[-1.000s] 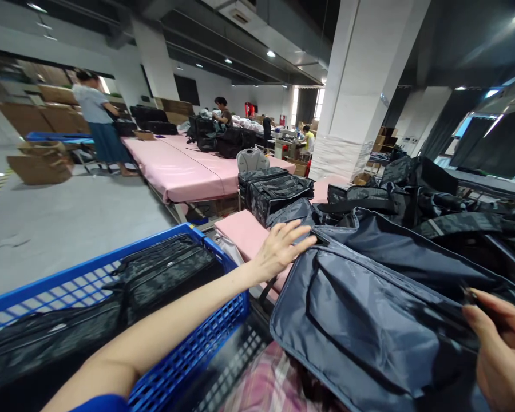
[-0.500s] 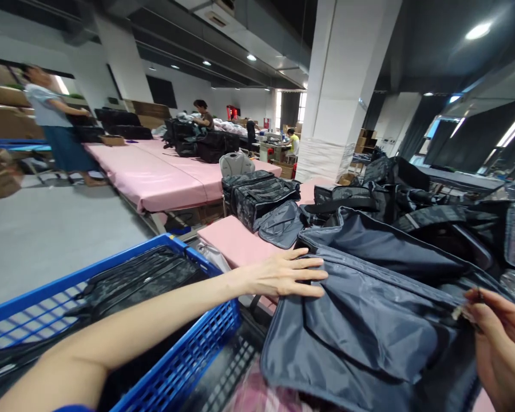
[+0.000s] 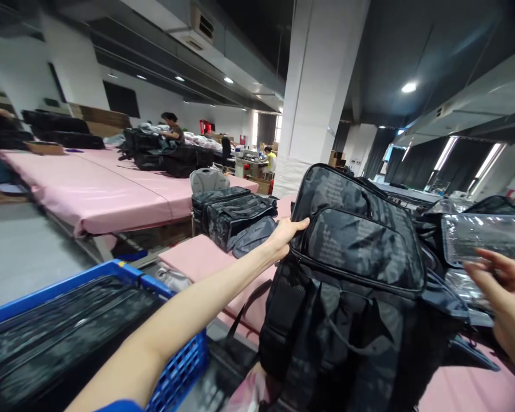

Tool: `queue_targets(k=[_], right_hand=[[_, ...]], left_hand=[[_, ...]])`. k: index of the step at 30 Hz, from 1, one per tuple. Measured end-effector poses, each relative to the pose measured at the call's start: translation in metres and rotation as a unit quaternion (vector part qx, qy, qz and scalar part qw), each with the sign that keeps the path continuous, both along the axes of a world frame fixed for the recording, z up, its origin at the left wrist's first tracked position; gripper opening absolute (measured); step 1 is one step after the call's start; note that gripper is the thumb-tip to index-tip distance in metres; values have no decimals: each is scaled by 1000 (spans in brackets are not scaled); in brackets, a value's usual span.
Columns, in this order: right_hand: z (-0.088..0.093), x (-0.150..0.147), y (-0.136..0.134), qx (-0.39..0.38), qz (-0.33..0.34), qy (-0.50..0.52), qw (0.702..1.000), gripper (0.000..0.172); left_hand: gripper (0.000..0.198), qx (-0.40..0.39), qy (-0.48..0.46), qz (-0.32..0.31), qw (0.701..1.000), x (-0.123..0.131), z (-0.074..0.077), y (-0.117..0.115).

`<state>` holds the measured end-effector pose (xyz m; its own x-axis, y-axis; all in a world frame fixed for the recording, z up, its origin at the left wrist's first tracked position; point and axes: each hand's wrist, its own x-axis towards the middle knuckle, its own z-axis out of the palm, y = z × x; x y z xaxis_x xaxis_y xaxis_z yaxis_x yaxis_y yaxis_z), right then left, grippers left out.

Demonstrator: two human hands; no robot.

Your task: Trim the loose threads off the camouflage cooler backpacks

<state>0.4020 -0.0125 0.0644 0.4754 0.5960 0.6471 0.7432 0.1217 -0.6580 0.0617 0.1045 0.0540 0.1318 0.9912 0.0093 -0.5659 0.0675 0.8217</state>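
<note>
A dark camouflage backpack stands before me with its outer face toward me, its upper panel raised and tilted back. My left hand grips the panel's left edge, thumb on the outer face and fingers hidden behind it. To the right of the backpack hangs my right hand, apart from it and smeared by motion, its fingers partly curled. Whether it holds anything small I cannot tell. Behind the right hand lies an open bag with a shiny silver lining.
A blue plastic crate with dark camouflage bags inside stands at lower left. Another camouflage bag sits on the pink-covered table. Beyond are a second pink table, a white pillar and people working among bags.
The bag's grey lining faced me before; now its camouflage outside does. My left hand went from lying spread on the lining to gripping the edge. My right hand has come away from the bag.
</note>
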Motion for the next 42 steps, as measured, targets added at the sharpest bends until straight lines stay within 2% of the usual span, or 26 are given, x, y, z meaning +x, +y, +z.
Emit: queue_targets(k=[3, 5, 8, 13, 17, 20, 22, 24, 26, 28, 30, 33, 35, 37, 39, 41, 42], right_hand=[[19, -16, 39, -52, 69, -38, 996, 60], [30, -29, 66, -85, 64, -110, 988, 58], [44, -54, 97, -97, 64, -163, 980, 54], [62, -99, 118, -103, 49, -263, 958, 27], [70, -140, 120, -63, 69, -315, 945, 21], [62, -180, 112, -7, 122, -372, 920, 23], [44, -204, 99, 25, 177, -424, 888, 22], [18, -219, 81, 45, 239, -479, 843, 18], [-6, -221, 63, 60, 300, -519, 798, 17], [-16, -211, 53, 75, 338, -529, 775, 21], [-7, -195, 57, 97, 331, -503, 792, 29], [27, -171, 82, 123, 233, -450, 853, 36], [45, -159, 95, 96, 196, -464, 858, 32], [47, -151, 92, 74, 203, -483, 848, 28], [29, -146, 70, 68, 219, -498, 837, 23], [-6, -145, 36, 57, 240, -513, 822, 15], [-28, -146, 19, 47, 254, -503, 824, 14]], left_hand=[[2, 5, -8, 0, 1000, -2, -2, -5], [2, 13, -13, -5, 1000, -2, -2, -7], [4, 17, -22, -10, 1000, -2, -2, -9], [6, 29, -32, -41, 998, -6, -6, -6], [24, -5, -68, -107, 992, -10, -8, 5], [34, -49, -101, -167, 979, -9, -7, 13], [35, -55, -119, -185, 974, -10, -8, 18], [37, -63, -132, -201, 969, -12, -10, 20], [41, -77, -144, -218, 962, -14, -13, 21], [44, -88, -150, -226, 958, -15, -14, 20], [45, -89, -145, -228, 959, -15, -14, 20], [41, -77, -131, -221, 963, -14, -12, 19], [37, -74, -125, -200, 969, -15, -13, 21], [34, -95, -117, -176, 973, -17, -17, 24], [31, -133, -108, -158, 972, -19, -22, 29], [30, -165, -100, -149, 970, -20, -25, 34], [29, -169, -100, -144, 970, -19, -26, 36]])
